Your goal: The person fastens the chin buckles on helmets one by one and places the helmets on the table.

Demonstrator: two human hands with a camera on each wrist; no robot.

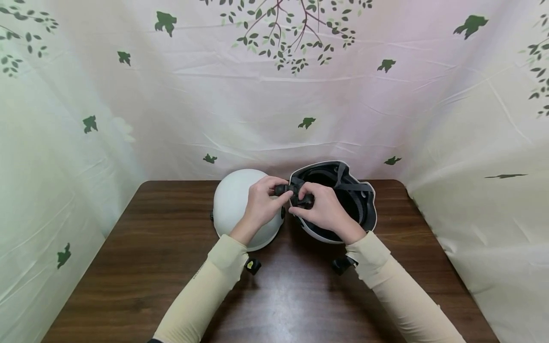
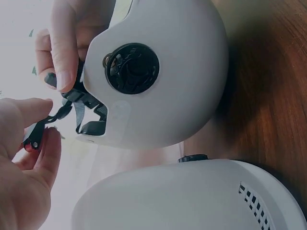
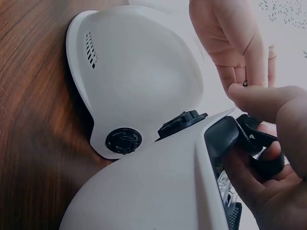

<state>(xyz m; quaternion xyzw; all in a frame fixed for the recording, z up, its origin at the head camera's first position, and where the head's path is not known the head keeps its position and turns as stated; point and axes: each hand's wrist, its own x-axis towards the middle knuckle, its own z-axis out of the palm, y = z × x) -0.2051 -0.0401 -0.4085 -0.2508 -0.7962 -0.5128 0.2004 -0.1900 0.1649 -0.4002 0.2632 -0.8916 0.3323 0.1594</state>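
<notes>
An upturned white helmet, its dark lining and grey straps showing, lies at the back of the table. My left hand is just left of its rim, over the second helmet. Between its thumb and fingertips it pinches a small black buckle with a red part, seen in the left wrist view. My right hand is over the upturned helmet's near-left rim, its curled fingers gripping the black chin strap. A round black vent sits on the side of that shell.
The second white helmet stands dome up, close to the upturned one's left. Both rest near the back edge of the brown wooden table. A pale curtain with leaf and bird prints hangs behind and at both sides.
</notes>
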